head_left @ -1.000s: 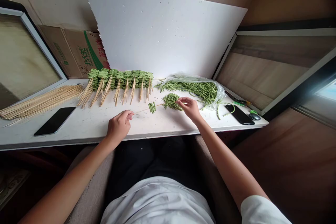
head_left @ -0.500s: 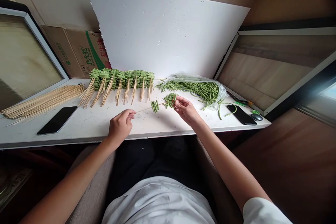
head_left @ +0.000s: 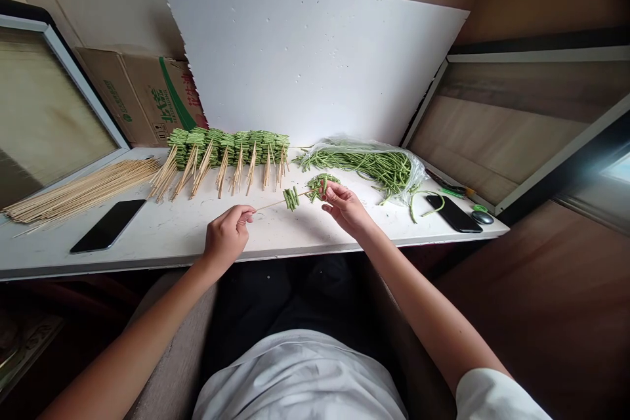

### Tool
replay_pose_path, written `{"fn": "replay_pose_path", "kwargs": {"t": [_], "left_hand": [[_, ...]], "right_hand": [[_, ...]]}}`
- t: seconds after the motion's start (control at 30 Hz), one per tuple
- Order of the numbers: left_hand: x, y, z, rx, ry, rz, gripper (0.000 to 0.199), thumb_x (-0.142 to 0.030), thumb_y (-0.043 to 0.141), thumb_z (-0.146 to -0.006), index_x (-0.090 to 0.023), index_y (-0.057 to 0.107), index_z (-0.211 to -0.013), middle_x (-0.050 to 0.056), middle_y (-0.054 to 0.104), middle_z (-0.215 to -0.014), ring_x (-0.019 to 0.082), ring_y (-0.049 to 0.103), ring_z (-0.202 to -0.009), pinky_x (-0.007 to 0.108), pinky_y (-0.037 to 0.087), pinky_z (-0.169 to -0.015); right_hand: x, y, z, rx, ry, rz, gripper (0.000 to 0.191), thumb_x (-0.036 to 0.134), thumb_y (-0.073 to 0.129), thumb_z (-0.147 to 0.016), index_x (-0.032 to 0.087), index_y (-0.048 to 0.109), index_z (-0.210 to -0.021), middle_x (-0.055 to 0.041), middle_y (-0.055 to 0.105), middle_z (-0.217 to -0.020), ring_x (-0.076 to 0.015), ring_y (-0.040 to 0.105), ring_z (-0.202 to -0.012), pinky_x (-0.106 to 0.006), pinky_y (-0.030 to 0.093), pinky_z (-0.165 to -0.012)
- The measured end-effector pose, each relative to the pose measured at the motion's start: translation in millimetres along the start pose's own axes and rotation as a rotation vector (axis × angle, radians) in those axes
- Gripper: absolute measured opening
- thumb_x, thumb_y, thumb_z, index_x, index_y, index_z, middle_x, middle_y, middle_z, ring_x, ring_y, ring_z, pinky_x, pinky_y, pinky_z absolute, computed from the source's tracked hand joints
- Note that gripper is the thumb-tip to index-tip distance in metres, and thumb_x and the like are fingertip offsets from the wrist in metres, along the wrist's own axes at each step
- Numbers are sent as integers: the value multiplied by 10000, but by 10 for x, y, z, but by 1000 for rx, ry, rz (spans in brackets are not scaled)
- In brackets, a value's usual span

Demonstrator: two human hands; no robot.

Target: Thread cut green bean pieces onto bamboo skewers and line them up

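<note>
- Head view: left hand (head_left: 226, 234), at eight o'clock from the threaded pieces (head_left: 291, 199), fingers clamped on the skewer (head_left: 269, 206).
- Right hand (head_left: 347, 211), three o'clock: fingertips pinching a bean piece (head_left: 323, 186).
- Pile (head_left: 315, 182): two o'clock.

both hands (head_left: 226, 234) apparently pinching

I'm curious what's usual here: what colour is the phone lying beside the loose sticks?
Black, seen best in the head view.

One skewer (head_left: 270, 205), two black phones (head_left: 107, 227), one cardboard box (head_left: 140, 95), one plastic bag (head_left: 417, 174), and apparently eight skewer bundles (head_left: 238, 147).
</note>
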State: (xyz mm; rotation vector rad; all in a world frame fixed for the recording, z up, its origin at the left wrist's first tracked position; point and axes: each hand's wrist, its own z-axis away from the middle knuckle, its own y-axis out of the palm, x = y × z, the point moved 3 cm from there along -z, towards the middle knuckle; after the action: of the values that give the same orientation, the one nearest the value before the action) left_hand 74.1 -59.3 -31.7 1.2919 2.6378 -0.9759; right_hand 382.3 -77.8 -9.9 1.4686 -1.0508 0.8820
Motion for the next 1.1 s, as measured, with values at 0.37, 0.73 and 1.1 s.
{"fn": "replay_pose_path", "kwargs": {"t": [0.37,0.73,1.1], "left_hand": [[25,1,4,-2,4,-17,204,-158,528,-1026,-202,728,-1026,0,772,-832,183,742,-769,268,510,-697],[36,3,7,-1,20,-29,257,-94,505,-974,-209,730,-1015,4,779,-835,194,772,-825,264,523,-687],[-6,-14,0,-9,59,-32,286,-50,501,-943,-207,731,-1007,0,781,-830,191,780,-817,263,538,-674]], "right_hand": [[-16,49,28,-10,44,-17,437,441,949,-723,296,786,-1102,-33,746,-1068,-184,604,-919,-303,455,-769],[-53,31,20,19,40,-14,355,418,911,-781,304,815,-1103,-24,745,-1070,-166,582,-905,-298,443,-766],[-58,27,14,-25,44,47,301,497,904,-776,256,818,-936,-36,729,-965,-165,575,-856,-292,421,-718]]}}
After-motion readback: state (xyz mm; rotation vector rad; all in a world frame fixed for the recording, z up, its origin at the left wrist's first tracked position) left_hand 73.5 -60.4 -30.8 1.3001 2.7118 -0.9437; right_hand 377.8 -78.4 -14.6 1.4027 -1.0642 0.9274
